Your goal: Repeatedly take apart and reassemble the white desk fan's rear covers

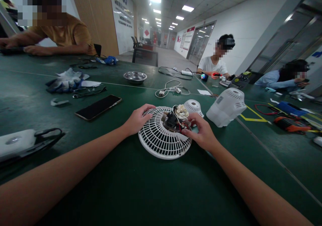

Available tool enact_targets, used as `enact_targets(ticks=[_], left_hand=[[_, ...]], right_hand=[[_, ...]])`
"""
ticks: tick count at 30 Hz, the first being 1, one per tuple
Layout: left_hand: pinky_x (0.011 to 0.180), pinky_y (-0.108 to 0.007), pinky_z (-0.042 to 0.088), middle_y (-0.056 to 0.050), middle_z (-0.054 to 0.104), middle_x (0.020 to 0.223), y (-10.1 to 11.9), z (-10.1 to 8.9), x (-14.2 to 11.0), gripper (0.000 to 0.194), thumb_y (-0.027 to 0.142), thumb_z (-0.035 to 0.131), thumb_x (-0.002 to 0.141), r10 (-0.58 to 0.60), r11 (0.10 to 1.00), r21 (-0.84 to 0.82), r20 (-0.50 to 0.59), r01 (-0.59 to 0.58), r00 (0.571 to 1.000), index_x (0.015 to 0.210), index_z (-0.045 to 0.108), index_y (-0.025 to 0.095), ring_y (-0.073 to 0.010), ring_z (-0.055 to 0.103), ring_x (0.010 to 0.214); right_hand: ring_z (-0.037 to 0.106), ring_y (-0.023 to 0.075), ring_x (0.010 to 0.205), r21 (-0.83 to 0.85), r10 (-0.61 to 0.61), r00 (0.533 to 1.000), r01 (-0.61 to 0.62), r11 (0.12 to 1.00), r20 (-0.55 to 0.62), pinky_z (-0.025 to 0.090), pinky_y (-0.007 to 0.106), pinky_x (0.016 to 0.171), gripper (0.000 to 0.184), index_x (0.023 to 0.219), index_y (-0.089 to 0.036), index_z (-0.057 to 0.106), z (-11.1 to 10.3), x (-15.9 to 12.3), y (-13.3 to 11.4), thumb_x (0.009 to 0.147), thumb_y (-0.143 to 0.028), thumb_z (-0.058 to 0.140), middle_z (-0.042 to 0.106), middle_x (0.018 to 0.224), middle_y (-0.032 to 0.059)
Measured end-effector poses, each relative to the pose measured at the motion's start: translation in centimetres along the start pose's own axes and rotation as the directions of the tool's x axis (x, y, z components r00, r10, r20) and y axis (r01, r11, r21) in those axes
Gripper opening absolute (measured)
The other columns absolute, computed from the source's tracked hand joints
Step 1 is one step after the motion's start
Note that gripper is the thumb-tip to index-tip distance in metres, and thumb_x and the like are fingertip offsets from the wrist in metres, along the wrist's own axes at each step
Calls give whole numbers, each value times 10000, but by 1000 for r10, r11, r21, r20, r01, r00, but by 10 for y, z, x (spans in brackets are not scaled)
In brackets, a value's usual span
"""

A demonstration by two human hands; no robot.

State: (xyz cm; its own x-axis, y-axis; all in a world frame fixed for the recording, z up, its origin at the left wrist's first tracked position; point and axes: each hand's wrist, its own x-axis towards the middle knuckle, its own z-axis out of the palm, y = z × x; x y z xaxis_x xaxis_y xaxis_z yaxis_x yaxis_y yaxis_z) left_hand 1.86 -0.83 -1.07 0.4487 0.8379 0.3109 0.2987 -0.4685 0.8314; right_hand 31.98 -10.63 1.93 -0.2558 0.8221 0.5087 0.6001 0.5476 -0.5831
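Note:
A round white fan grille [161,142] lies flat on the green table [141,185] in front of me. A dark motor [171,120] with red and black wires sits at its centre. My left hand [137,119] grips the grille's far left rim, fingers curled over it. My right hand [201,130] rests on the grille's right side, its fingers pinched at the wires beside the motor. A small white cap [193,106] and a larger white fan housing [226,107] lie just behind.
A black phone [98,107], gloves [65,81], a steel bowl [135,76] and a white cable [171,89] lie farther back. A white device [17,142] sits at the left edge. Tools [289,123] lie on the right. Three other people sit at the table's far sides.

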Motion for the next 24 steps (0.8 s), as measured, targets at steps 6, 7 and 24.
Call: enact_targets(ticks=[6, 7, 24], left_hand=[[1093, -469, 469, -93, 650, 1364, 0, 0, 0, 404, 333, 539, 961, -7, 1000, -8, 3, 7, 1000, 1337, 601, 198, -266, 618, 1243], [1091, -469, 471, -92, 653, 1359, 0, 0, 0, 404, 331, 539, 960, -7, 1000, -10, 2, 7, 1000, 1336, 603, 198, -266, 619, 1240], [1067, -479, 482, -98, 660, 1338, 0, 1, 1, 402, 341, 539, 957, -26, 999, -30, 5, 26, 1000, 1324, 607, 193, -277, 625, 1225]], right_hand=[[623, 239, 989, -39, -17, 1000, 17, 999, 2, 523, 396, 822, 191, 919, -234, 666, -2, 1, -6, 834, -353, 789, 636, 1095, 71], [627, 239, 990, -43, -16, 1000, 16, 999, -5, 524, 400, 827, 190, 918, -233, 672, -3, 1, -7, 832, -353, 791, 638, 1100, 72], [659, 239, 978, -45, 27, 999, -29, 999, -40, 559, 423, 815, 199, 982, -245, 762, -1, 0, -3, 808, -329, 810, 666, 1116, 82]])
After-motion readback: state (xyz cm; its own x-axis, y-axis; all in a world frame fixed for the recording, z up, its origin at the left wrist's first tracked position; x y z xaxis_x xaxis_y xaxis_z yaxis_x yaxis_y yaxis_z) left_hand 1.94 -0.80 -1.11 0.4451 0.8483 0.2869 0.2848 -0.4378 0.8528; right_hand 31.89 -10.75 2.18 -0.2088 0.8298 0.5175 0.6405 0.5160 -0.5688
